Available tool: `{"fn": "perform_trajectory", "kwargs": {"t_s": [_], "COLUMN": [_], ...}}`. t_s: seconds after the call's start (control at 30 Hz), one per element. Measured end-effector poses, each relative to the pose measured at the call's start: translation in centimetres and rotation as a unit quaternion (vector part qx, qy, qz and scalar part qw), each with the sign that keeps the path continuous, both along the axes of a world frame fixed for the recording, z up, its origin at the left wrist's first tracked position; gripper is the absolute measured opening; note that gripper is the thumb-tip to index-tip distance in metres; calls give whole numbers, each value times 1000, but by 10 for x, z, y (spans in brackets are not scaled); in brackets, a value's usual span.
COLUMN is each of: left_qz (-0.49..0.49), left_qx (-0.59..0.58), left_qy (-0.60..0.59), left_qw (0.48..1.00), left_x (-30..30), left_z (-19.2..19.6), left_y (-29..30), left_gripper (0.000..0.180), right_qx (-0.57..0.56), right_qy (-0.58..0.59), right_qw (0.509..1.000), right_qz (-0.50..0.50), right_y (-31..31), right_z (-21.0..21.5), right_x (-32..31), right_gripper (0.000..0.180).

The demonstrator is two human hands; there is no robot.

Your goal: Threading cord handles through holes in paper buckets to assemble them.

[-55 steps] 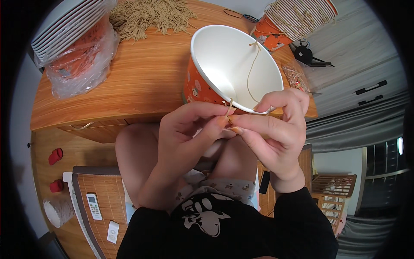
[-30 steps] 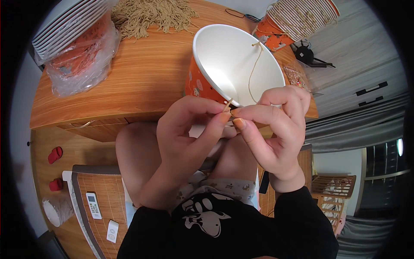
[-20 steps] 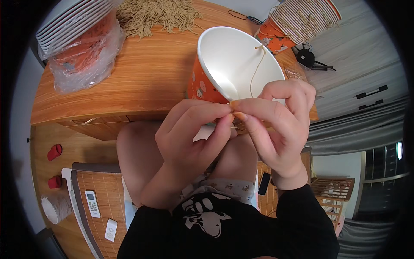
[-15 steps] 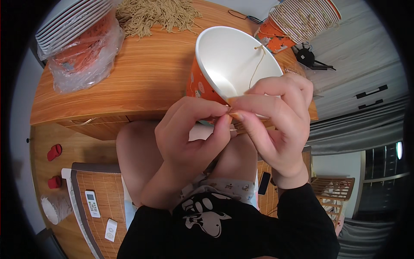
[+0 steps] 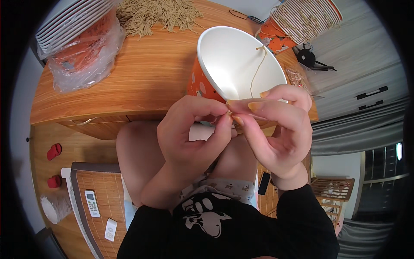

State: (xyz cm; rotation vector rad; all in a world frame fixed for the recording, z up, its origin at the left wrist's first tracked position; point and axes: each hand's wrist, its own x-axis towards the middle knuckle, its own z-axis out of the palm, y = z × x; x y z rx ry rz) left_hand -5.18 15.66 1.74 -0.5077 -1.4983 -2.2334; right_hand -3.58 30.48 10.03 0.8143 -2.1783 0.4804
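A paper bucket (image 5: 235, 60), white inside and orange with printed figures outside, leans tilted at the desk's front edge with its mouth toward me. A tan string (image 5: 258, 71) comes through its wall near the far rim and runs down inside, passing behind my right fingers. At the near rim my left hand (image 5: 192, 129) pinches a short end of string between thumb and forefinger. My right hand (image 5: 282, 125) meets it there, thumb and forefinger closed on the same bit, other fingers raised and curved. The knot or hole under the fingertips is hidden.
On the wooden desk (image 5: 142, 73) lie a heap of tan strings (image 5: 157, 15), stacked buckets in plastic wrap (image 5: 84, 47), and a stack of strung buckets (image 5: 302, 23). A small clear bag (image 5: 297, 77) sits at the right edge. Beside me are a remote (image 5: 92, 203) and a phone (image 5: 264, 183).
My right fingers have lifted and spread a little, while the thumb stays at the pinch. The bucket has shifted very slightly right. My left hand has barely moved.
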Motion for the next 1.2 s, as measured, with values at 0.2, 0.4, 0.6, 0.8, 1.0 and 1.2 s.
{"fn": "perform_trajectory", "kwargs": {"t_s": [0.2, 0.4, 0.6, 0.8, 1.0, 1.2], "left_qz": [78, 85, 64, 93, 86, 49], "left_qx": [-83, -114, -50, -91, -92, -47], "left_qy": [84, 105, 66, 67, 65, 52], "left_qw": [990, 984, 994, 989, 990, 996], "left_x": [-2, 1, 1, 1, 0, -2], "left_z": [3, 8, -1, 7, 8, 1], "left_y": [-2, -8, 1, -5, -4, 1], "left_gripper": [21, 22, 23, 23, 21, 16], "right_qx": [-45, -43, -53, -9, 27, -15], "right_qy": [-33, -61, 0, 42, 57, 52], "right_qw": [998, 997, 998, 999, 998, 998], "right_qz": [4, -3, 25, 29, 18, 39], "right_y": [-6, -2, 5, 10, 10, 12], "right_z": [1, 3, -6, -7, -4, -7], "right_x": [3, 5, -2, -2, -2, -9], "right_gripper": [36, 39, 43, 41, 39, 41]}}
